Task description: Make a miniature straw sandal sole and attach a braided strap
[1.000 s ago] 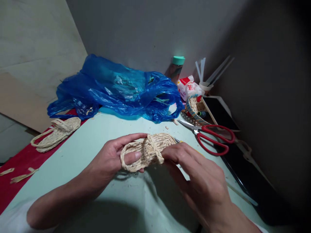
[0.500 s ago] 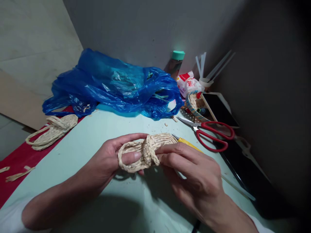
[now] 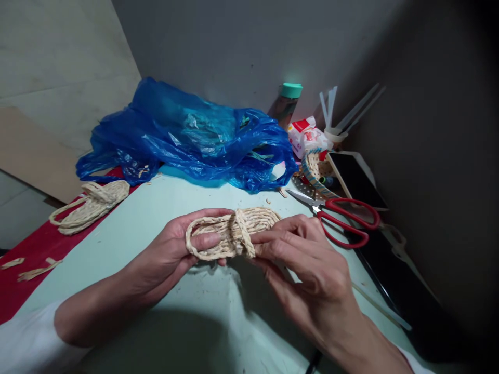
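A small slipper of braided straw (image 3: 259, 219), with a braided strap (image 3: 242, 228) across its middle, is held up over the table. Around its looped left end my left hand (image 3: 187, 236) is closed, thumb on top and fingers behind and below. My right hand (image 3: 312, 259) pinches the strap's near end at the slipper's edge. Those fingers partly cover the slipper's right end. A second, similar straw slipper (image 3: 95, 205) lies on red cloth at the left. Red-handled scissors (image 3: 335, 215) rest just beyond my right hand.
A blue plastic bag (image 3: 187, 135) spreads along the back. At the right are a woven basket (image 3: 312, 166), a phone-like dark-screened device (image 3: 358, 179), a green-capped bottle (image 3: 286, 104) and a cup with white sticks (image 3: 335, 134). Straw scraps (image 3: 39, 270) lie on the red cloth (image 3: 19, 298).
The slipper is tilted a little differently and sits slightly higher and further left. The yellow-handled pointed tool beside my right hand is now hidden. The view has shifted slightly.
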`<state>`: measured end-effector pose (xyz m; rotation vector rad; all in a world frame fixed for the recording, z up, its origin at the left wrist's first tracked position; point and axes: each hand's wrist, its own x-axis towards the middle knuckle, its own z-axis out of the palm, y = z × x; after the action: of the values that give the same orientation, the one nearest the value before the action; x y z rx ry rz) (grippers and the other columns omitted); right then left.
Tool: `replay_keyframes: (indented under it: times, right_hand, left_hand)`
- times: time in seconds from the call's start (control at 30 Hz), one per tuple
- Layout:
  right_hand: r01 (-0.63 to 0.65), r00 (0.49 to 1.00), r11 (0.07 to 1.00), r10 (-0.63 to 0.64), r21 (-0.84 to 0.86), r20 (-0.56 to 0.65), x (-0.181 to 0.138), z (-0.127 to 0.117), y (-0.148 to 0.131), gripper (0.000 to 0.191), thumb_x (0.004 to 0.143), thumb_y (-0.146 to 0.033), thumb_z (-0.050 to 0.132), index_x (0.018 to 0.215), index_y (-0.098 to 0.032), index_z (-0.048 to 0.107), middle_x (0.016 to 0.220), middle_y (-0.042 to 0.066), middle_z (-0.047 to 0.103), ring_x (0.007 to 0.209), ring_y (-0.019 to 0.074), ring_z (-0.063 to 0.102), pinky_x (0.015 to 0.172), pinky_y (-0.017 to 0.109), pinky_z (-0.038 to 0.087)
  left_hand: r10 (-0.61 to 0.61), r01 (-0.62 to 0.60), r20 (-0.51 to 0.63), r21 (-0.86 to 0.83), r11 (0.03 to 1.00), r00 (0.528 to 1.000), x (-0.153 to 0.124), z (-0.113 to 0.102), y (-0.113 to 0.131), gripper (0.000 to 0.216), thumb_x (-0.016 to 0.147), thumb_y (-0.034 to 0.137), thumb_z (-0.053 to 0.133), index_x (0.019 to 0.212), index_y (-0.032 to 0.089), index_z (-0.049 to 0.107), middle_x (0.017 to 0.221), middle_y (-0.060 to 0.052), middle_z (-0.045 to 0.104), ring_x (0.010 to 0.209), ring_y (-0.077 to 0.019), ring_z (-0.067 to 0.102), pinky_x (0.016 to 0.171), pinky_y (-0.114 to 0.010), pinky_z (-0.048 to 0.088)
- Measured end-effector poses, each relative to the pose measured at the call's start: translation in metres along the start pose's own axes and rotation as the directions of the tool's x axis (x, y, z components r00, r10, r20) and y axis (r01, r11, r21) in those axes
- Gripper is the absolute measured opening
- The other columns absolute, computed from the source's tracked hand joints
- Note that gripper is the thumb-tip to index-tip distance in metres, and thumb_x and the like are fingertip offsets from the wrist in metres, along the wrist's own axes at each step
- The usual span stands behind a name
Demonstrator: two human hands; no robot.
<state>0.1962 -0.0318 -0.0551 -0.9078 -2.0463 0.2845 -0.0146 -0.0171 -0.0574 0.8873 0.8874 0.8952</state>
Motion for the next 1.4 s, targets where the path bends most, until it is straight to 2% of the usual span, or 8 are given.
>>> replay_keyframes:
  times: [0.3, 0.6, 0.73, 0.9, 1.07, 1.2, 1.33, 1.4]
  right_hand:
    - [-0.11, 0.991, 0.992, 0.115, 0.065, -0.072, -0.001, 0.005, 0.004, 0.021, 0.085, -0.012, 0.068, 0.095, -0.03, 0.072, 0.097, 0.005, 0.067, 0.097, 0.0243, 0.053, 0.076, 0.044, 0.05]
    - [-0.049, 0.998, 0.998, 0.047, -0.05, -0.049, 0.004, 0.002, 0.013, 0.01, 0.088, -0.015, 0.066, 0.088, -0.023, 0.073, 0.135, 0.008, 0.062, 0.129, 0.0305, 0.046, 0.101, 0.058, 0.043]
    - [-0.14, 0.989, 0.99, 0.139, -0.015, -0.054, 0.006, 0.0, 0.019, 0.007, 0.087, -0.02, 0.069, 0.089, -0.02, 0.076, 0.143, 0.015, 0.055, 0.132, 0.0339, 0.049, 0.102, 0.059, 0.044]
    - [-0.264, 0.961, 0.941, 0.275, 0.211, -0.024, 0.005, -0.001, 0.024, 0.012, 0.089, -0.023, 0.066, 0.096, -0.02, 0.076, 0.139, 0.015, 0.059, 0.134, 0.0291, 0.051, 0.1, 0.044, 0.052]
    - [-0.181, 0.978, 0.957, 0.199, 0.225, -0.061, 0.009, -0.011, 0.023, 0.012, 0.085, -0.018, 0.07, 0.094, -0.02, 0.076, 0.129, 0.013, 0.067, 0.13, 0.0291, 0.055, 0.101, 0.042, 0.052]
    - [-0.133, 0.991, 0.97, 0.136, 0.203, -0.002, 0.016, -0.024, 0.023, 0.013, 0.083, -0.013, 0.069, 0.091, -0.021, 0.077, 0.114, 0.01, 0.074, 0.128, 0.0291, 0.056, 0.098, 0.04, 0.055]
    - [-0.108, 0.993, 0.976, 0.098, 0.191, 0.059, 0.018, -0.031, 0.023, 0.011, 0.083, -0.013, 0.069, 0.088, -0.02, 0.076, 0.126, 0.009, 0.069, 0.126, 0.0285, 0.058, 0.097, 0.039, 0.054]
    - [-0.099, 0.993, 0.979, 0.084, 0.18, 0.089, 0.017, -0.031, 0.022, 0.012, 0.083, -0.013, 0.068, 0.089, -0.02, 0.076, 0.128, 0.009, 0.068, 0.126, 0.028, 0.058, 0.096, 0.037, 0.054]
  left_hand:
    - [-0.02, 0.02, -0.023, 0.021, 1.0, 1.0, 0.001, 0.003, 0.007, 0.043, 0.084, 0.022, 0.071, 0.125, 0.019, 0.062, 0.124, -0.013, 0.067, 0.095, -0.0234, 0.068, 0.071, -0.026, 0.057]
    - [-0.041, 0.038, -0.083, -0.028, 0.999, 0.996, 0.0, 0.006, 0.003, 0.04, 0.084, 0.02, 0.071, 0.122, 0.021, 0.063, 0.127, -0.011, 0.066, 0.098, -0.0216, 0.068, 0.076, -0.024, 0.059]
    - [-0.046, 0.035, -0.102, -0.1, 0.994, 0.994, -0.003, 0.011, 0.001, 0.052, 0.084, 0.017, 0.071, 0.133, 0.029, 0.056, 0.135, -0.007, 0.062, 0.103, -0.0216, 0.068, 0.08, -0.026, 0.06]
    - [-0.029, 0.023, -0.038, -0.156, 0.988, 0.999, -0.007, 0.017, 0.0, 0.059, 0.085, 0.012, 0.068, 0.137, 0.035, 0.053, 0.147, -0.003, 0.054, 0.127, -0.0276, 0.057, 0.093, -0.033, 0.058]
    - [-0.035, 0.041, 0.041, -0.144, 0.989, 0.999, -0.01, 0.017, -0.001, 0.068, 0.075, 0.01, 0.075, 0.137, 0.031, 0.056, 0.147, -0.005, 0.053, 0.135, -0.0294, 0.049, 0.106, -0.034, 0.047]
    - [-0.051, 0.065, 0.125, -0.11, 0.992, 0.991, -0.011, 0.013, 0.003, 0.069, 0.071, 0.009, 0.076, 0.136, 0.026, 0.058, 0.142, -0.01, 0.058, 0.134, -0.0298, 0.05, 0.105, -0.033, 0.046]
    - [-0.07, 0.12, 0.244, -0.197, 0.973, 0.967, -0.011, 0.007, 0.008, 0.067, 0.069, 0.01, 0.073, 0.134, 0.017, 0.059, 0.131, -0.015, 0.065, 0.126, -0.033, 0.057, 0.104, -0.04, 0.046]
    - [-0.084, 0.142, 0.236, -0.24, 0.96, 0.968, -0.011, 0.007, 0.007, 0.059, 0.07, 0.014, 0.072, 0.128, 0.014, 0.062, 0.125, -0.016, 0.068, 0.121, -0.0337, 0.061, 0.101, -0.042, 0.048]
